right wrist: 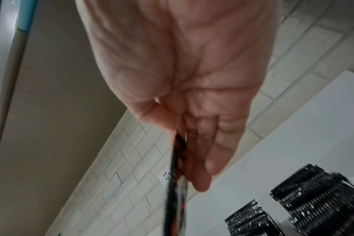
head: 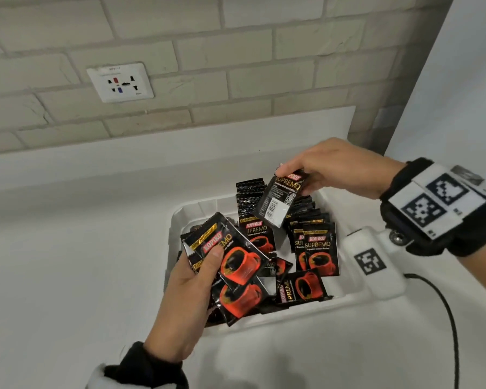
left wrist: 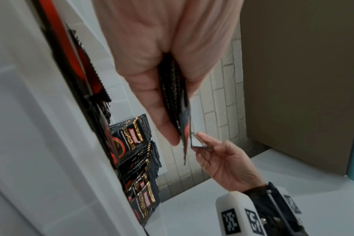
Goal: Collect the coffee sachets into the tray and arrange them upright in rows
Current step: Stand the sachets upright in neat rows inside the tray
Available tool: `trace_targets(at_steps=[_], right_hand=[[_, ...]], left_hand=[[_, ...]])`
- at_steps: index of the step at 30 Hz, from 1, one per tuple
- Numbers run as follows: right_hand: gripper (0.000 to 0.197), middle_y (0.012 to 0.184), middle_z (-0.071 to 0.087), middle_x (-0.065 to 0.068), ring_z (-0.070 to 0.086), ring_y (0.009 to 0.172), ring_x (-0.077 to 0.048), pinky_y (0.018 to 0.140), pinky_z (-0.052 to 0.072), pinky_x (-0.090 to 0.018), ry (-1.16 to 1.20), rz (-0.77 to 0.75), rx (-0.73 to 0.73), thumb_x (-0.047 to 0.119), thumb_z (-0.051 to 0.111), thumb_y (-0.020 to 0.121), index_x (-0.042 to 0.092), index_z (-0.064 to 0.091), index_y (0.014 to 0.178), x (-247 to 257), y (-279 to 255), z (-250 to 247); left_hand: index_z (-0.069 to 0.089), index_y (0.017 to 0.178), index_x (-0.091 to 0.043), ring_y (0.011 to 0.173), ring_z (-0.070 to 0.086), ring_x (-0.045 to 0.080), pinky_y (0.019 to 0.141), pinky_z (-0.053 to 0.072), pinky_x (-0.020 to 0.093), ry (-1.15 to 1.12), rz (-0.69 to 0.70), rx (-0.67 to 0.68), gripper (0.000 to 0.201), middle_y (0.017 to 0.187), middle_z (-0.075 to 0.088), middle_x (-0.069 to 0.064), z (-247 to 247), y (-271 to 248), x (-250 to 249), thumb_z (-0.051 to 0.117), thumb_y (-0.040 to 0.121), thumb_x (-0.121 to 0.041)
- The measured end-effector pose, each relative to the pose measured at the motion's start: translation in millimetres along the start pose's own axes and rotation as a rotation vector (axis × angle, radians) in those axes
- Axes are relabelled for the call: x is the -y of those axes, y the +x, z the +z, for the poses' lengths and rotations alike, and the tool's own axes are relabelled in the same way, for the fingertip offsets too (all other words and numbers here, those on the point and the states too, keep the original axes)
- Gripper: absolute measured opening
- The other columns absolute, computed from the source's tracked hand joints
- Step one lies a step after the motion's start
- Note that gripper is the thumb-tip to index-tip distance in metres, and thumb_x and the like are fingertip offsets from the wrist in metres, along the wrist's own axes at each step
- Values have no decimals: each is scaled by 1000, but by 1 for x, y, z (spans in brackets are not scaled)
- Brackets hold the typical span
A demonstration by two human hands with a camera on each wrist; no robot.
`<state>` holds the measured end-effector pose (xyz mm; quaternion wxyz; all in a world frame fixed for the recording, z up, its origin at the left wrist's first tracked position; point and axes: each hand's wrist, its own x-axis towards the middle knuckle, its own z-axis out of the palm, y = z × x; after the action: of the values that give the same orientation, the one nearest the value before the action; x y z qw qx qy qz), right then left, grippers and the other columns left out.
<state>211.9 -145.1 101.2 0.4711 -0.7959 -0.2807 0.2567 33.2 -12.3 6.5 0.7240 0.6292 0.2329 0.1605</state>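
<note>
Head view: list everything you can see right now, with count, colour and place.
tray: one, white, on the counter.
upright sachets: two rows, black, standing in the tray's far part; count unclear.
loose sachets: several, black and red, lying flat at the tray's near end.
held stack: several, black and red, in the left hand.
single sachet: one, black, pinched above the rows.
counter: one, white.
wall socket: one, white, on the brick wall.
left hand: grips the stack.
right hand: pinches the single sachet.
</note>
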Motion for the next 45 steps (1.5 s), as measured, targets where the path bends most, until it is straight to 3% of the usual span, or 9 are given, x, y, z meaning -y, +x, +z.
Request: trace_targets(at_steps=[5,9,15,18,26,31,34,40,45], right_hand=[[47,94,65,11,60,81,-3,67,42,0,-493,-110,79,-11,42,87,22,63,114,8,10,2],[26,85,66,13,57,72,3,63,41,-5,-758,-178,161,11,55,91,23,66,111,8,20,14],[28,70,30,14,38,77,-10,56,28,-24,-1249,-316,186,43,58,86,20,64,101,-1,39,38],[25,65,42,8,44,65,-13,49,25,-22,-1309,-301,219,41,59,86,17,58,78,-11,51,51],[30,60,42,5,41,53,-12,52,29,-21,-1504,-350,241,26,58,88,18,44,62,-23,60,76],[30,57,41,5,38,50,-14,75,45,-30,-1594,-436,211,14,52,86,16,40,59,-22,62,84],[9,68,53,6,50,62,-17,74,36,-30,-1600,-428,201,18,51,87,17,57,81,-27,61,85],[23,99,61,3,59,91,-21,74,26,-31,-1440,-478,53,22,51,90,20,50,113,-22,56,70],[25,95,61,10,58,88,-9,69,37,-19,-710,-275,-29,37,52,91,26,55,113,-6,21,63]], left_hand=[[58,111,-25,93,70,19,88,50,50,12,28,-28,38,99,73,-2,-9,0,-1,53,75,-36],[61,104,-23,86,71,18,74,57,38,-24,41,-33,29,93,74,-1,-15,2,-2,51,77,-31],[61,103,-21,79,72,15,59,58,26,-80,37,-51,21,90,74,-2,-25,5,-3,47,87,-25],[61,101,-21,77,72,13,60,59,28,-101,48,-48,22,88,75,-3,-28,4,-4,49,84,-26],[60,106,-19,84,71,19,59,59,28,-170,49,-39,38,93,74,1,-32,6,-4,56,72,-34],[62,99,-21,75,72,14,52,55,24,-193,59,-41,33,87,75,-2,-30,7,-3,61,69,-37],[61,101,-19,73,72,14,52,56,25,-193,44,-17,25,85,75,-1,-26,9,-1,50,79,-26],[62,103,-19,81,71,18,56,57,26,-206,24,-10,30,91,74,2,-20,14,5,51,77,-28],[61,109,-16,78,71,14,61,59,27,-234,15,-9,32,90,74,1,-15,18,6,52,79,-26]])
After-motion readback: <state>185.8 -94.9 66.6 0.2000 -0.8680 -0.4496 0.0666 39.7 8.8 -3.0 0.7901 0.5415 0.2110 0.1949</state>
